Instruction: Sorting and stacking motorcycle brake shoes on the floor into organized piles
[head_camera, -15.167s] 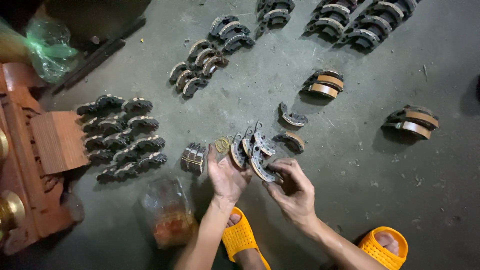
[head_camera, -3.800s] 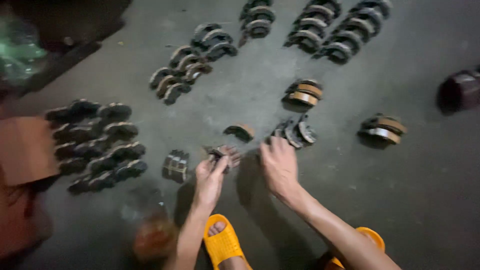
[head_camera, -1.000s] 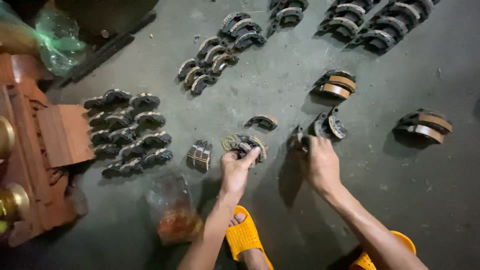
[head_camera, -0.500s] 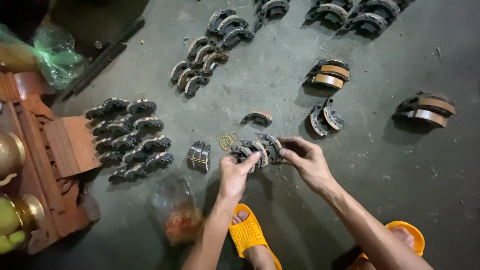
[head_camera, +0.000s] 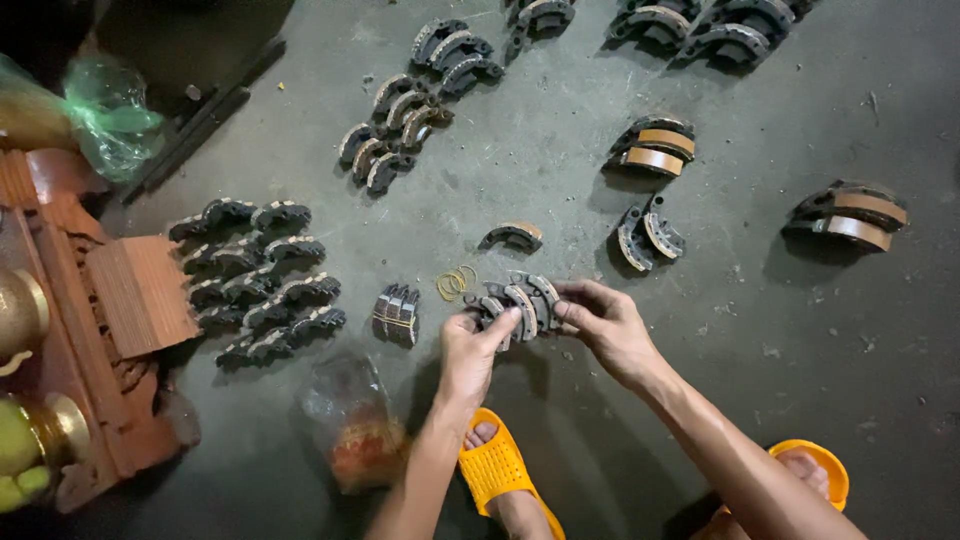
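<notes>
My left hand (head_camera: 472, 350) and my right hand (head_camera: 610, 328) together hold a small bunch of curved grey brake shoes (head_camera: 518, 301) just above the concrete floor. The left fingers pinch the bunch from the left, the right fingers close on its right end. A few yellow rubber bands (head_camera: 453, 283) lie on the floor just left of the bunch. A single brake shoe (head_camera: 512, 235) lies beyond them. A tied bundle of shoes (head_camera: 396, 312) stands to the left of my left hand.
Rows of dark shoes (head_camera: 262, 282) lie at left, more groups (head_camera: 400, 120) at the back, a pair (head_camera: 648, 232) and brown-lined stacks (head_camera: 650, 148) (head_camera: 848, 215) at right. A plastic bag (head_camera: 348, 430), a carved wooden stand (head_camera: 90, 330), a green bag (head_camera: 105, 120) and my orange sandals (head_camera: 495, 470) are nearby.
My right hand left the pair of shoes at right and came over to the bunch in my left hand; both hands now hold it together.
</notes>
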